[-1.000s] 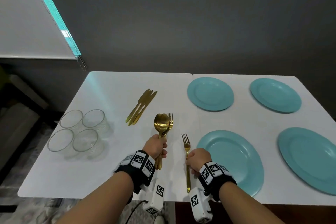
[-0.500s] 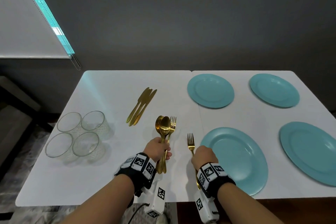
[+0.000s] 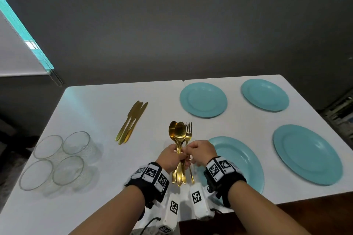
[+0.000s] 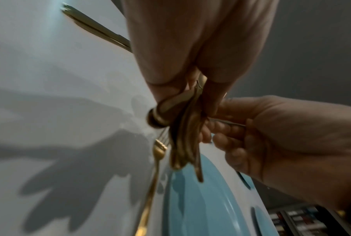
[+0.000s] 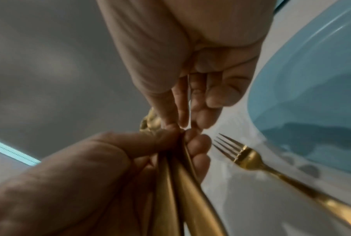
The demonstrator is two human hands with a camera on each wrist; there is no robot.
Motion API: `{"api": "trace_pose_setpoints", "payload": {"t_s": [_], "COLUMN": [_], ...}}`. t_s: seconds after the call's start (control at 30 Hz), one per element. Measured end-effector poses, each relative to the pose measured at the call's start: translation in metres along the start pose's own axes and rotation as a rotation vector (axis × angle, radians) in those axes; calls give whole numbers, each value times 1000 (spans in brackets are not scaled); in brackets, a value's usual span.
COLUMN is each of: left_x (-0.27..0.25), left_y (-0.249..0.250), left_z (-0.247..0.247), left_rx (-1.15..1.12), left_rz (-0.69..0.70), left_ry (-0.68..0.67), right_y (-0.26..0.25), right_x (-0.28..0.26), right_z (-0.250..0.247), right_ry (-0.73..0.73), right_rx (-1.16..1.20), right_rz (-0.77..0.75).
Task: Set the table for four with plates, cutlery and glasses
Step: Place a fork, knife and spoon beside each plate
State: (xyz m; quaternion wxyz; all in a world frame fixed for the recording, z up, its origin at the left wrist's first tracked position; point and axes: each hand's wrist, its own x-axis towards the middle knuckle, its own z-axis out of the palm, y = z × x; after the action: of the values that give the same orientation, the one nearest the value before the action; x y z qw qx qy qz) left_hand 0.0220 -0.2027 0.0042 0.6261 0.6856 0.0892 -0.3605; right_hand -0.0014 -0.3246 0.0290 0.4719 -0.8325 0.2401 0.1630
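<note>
My left hand (image 3: 172,158) grips a bundle of gold spoons and forks (image 3: 179,135) upright above the white table (image 3: 95,112). My right hand (image 3: 200,151) has come up against it and pinches the handle of one fork in the bundle, seen as a thin handle (image 4: 227,123) in the left wrist view. One gold fork (image 5: 249,158) lies flat on the table just left of the near left teal plate (image 3: 238,158), below both hands. Three more teal plates lie at near right (image 3: 307,154), far left (image 3: 203,99) and far right (image 3: 264,94).
Gold knives (image 3: 131,122) lie together at the table's middle left. Several clear glasses (image 3: 76,142) stand grouped near the left edge. The table's front edge runs just under my wrists. A dark wall stands behind the table.
My right hand let go of the fork beside the near plate and moved left to the bundle in my left hand. The left hand rose slightly.
</note>
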Motion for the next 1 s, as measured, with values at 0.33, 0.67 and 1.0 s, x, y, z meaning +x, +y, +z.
{"api": "trace_pose_setpoints", "payload": {"t_s": [0.33,0.67,1.0], "left_x": [24,52,59], "left_y": [24,31,30], "left_z": [67,145,205], "left_rx": [-7,28,-4], "left_rz": [-48,-18,-22], "left_ry": [0,125,163], "right_y": [52,145,183], "right_x": [17,37,54], "right_z": [-101,-207,-213], "right_ry": [160,101,81], "right_rx": [77,-590,-647], "right_rz": [124,327,333]}}
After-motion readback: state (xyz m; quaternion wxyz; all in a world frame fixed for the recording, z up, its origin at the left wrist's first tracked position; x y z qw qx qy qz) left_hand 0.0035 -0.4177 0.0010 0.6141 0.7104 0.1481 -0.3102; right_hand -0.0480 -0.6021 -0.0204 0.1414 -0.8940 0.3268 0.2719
